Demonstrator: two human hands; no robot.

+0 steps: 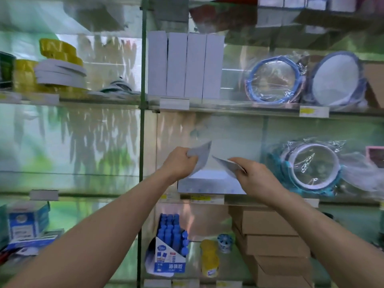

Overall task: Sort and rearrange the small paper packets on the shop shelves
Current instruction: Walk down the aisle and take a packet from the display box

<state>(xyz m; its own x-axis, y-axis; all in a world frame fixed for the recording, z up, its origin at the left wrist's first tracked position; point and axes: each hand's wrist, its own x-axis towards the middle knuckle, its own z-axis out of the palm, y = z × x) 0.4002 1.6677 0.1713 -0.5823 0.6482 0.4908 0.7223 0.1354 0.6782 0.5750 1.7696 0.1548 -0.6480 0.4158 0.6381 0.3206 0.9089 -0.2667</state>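
Two hands are raised before the middle shelf (259,201). Left hand (180,161) has its fingers closed on a pale packet (200,157), tilted upward. Right hand (254,175) pinches a second packet (227,166). Both packets are above a white box (209,183) on the shelf.

Yellow tape rolls (58,51) upper left, four white boxes (185,65) upright centre, wrapped blue hoops (273,81) right, blue glue bottles (172,231) beside stacked cardboard boxes (270,238) below.
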